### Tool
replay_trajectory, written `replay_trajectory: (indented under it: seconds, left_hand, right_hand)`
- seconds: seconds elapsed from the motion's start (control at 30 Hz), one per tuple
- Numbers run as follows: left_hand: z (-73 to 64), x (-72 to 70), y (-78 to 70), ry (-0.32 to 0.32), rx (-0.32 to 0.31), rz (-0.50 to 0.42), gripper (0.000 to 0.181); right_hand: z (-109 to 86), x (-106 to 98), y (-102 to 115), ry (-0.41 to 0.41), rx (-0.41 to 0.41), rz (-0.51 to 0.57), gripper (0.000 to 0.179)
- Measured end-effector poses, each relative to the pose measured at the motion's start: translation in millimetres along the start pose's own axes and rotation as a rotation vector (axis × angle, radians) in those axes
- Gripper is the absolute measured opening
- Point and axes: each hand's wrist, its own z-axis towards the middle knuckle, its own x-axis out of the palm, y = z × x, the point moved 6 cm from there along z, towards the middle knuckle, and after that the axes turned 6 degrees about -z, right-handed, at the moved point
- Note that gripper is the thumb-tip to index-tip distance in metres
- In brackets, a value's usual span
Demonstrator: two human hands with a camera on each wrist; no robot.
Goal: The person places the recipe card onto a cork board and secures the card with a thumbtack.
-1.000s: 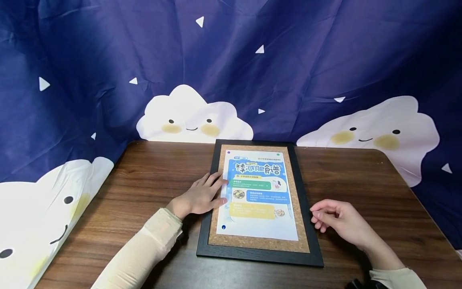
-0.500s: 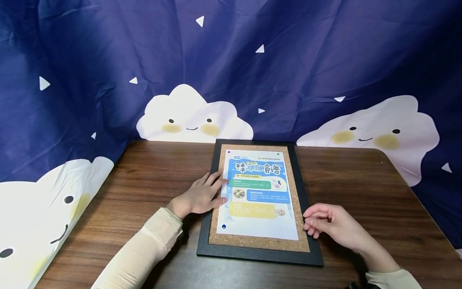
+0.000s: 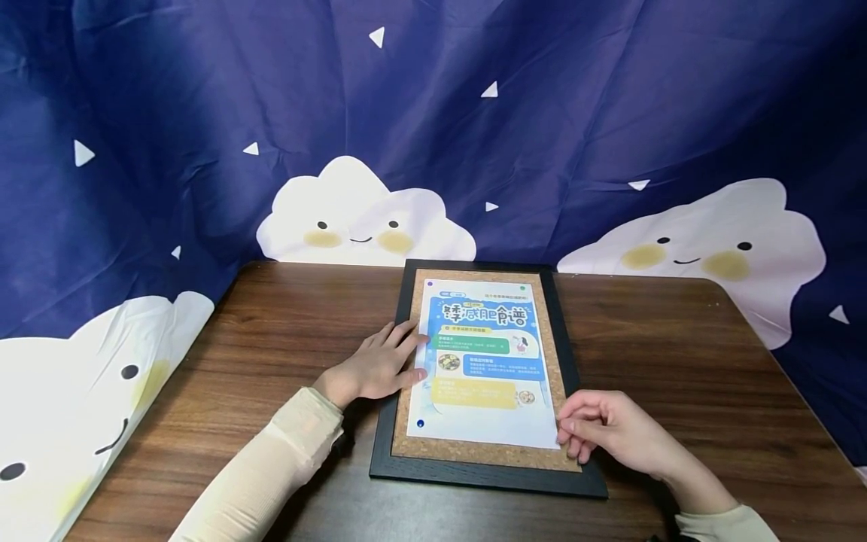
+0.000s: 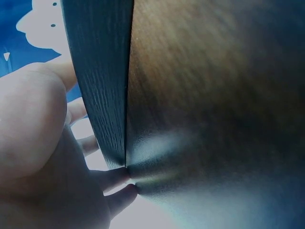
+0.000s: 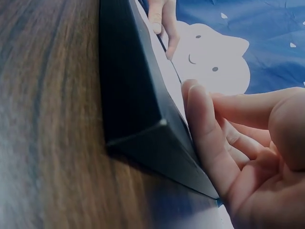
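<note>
A printed poster point(image 3: 484, 430) lies on a cork board point(image 3: 488, 455) with a black frame point(image 3: 488, 482), flat on the table. A purple pushpin point(image 3: 430, 284) marks its upper left corner, a green pushpin point(image 3: 522, 287) its upper right, a blue pushpin point(image 3: 420, 424) its lower left. My left hand point(image 3: 381, 366) rests with spread fingers across the left frame edge, fingertips on the poster. At the poster's lower right corner is my right hand point(image 3: 609, 426), fingers bent and thumb near the index finger. Whatever may be between those fingertips is hidden in both head and right wrist views.
The brown wooden table point(image 3: 284, 316) extends on both sides of the board. Behind and to the left hangs a dark blue curtain point(image 3: 406, 98) printed with white clouds and triangles.
My right hand has moved left and slightly down, from beside the frame's right edge over it to the poster's lower right corner. The left hand and board have stayed put.
</note>
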Motion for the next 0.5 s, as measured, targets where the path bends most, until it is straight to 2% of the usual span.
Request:
replay_trajectory:
  seconds: [0.2, 0.5]
  left_hand:
    - [-0.3, -0.6, 0.0, -0.004, 0.0, -0.002, 0.065]
    - [0.4, -0.5, 0.5, 0.002, -0.007, -0.004, 0.066]
  right_hand:
    - [3.3, 10, 1, 0.067, -0.004, 0.053, 0.017]
    - [6.2, 16, 0, 0.082, 0.055, 0.046, 0.019]
